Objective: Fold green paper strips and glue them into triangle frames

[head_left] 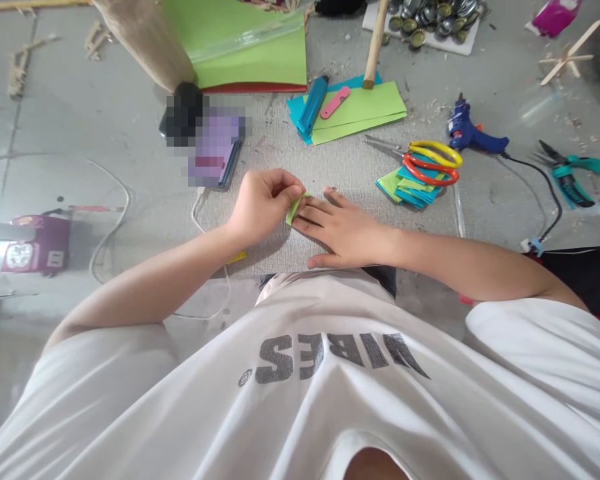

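A small green piece of paper (pixel 293 212) lies on the grey board (pixel 275 250) in front of me. My left hand (pixel 265 203) pinches its upper end between thumb and fingertips. Palm down, my right hand (pixel 345 230) rests with fingers spread, the fingertips touching the paper's right edge and partly covering it. Right of this hand sits a pile of cut green and blue paper pieces (pixel 414 190), with yellow-and-red-handled scissors (pixel 433 163) on top. Farther back are green paper strips (pixel 365 110), a blue cutter (pixel 313 107) and a small pink folding tool (pixel 335 103).
A phone (pixel 217 150) with a white cable lies left. A blue glue gun (pixel 473 130) and teal-handled pliers (pixel 570 173) lie right. Behind are large green sheets (pixel 255 53), a wooden stick (pixel 376 43) and bottle caps (pixel 433 17). A purple box (pixel 37 243) stands far left.
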The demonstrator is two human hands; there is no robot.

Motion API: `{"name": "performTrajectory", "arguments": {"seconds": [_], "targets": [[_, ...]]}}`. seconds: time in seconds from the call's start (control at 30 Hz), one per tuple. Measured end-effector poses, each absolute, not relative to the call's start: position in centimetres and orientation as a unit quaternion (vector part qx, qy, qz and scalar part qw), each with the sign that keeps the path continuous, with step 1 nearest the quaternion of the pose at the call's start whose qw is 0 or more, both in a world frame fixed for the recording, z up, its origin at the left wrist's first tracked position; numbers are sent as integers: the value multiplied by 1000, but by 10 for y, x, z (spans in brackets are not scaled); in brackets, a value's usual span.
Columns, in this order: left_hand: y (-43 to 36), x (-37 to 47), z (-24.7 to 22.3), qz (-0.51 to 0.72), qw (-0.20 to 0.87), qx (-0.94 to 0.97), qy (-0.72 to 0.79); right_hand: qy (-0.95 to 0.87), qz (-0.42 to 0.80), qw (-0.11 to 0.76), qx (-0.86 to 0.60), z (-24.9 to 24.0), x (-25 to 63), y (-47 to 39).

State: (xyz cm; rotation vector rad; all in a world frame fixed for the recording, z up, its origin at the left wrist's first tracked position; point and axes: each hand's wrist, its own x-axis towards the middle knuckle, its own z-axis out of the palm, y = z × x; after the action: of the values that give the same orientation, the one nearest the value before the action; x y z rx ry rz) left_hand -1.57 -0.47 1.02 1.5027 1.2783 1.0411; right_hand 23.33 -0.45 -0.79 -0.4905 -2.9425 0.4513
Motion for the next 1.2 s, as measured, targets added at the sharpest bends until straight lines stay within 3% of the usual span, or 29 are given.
{"name": "performTrajectory", "arguments": {"seconds": [0.43, 1.03, 1.2], "targets": [[-8, -14, 12, 405, 315, 665, 543, -976, 129, 63, -167, -6, 232, -6], [-3, -15, 10, 403, 358, 659, 525, -977, 122, 63, -161, -8, 231, -6], [0, -21, 9, 396, 409, 643, 512, -971, 133, 138, -143, -12, 240, -3]]}}
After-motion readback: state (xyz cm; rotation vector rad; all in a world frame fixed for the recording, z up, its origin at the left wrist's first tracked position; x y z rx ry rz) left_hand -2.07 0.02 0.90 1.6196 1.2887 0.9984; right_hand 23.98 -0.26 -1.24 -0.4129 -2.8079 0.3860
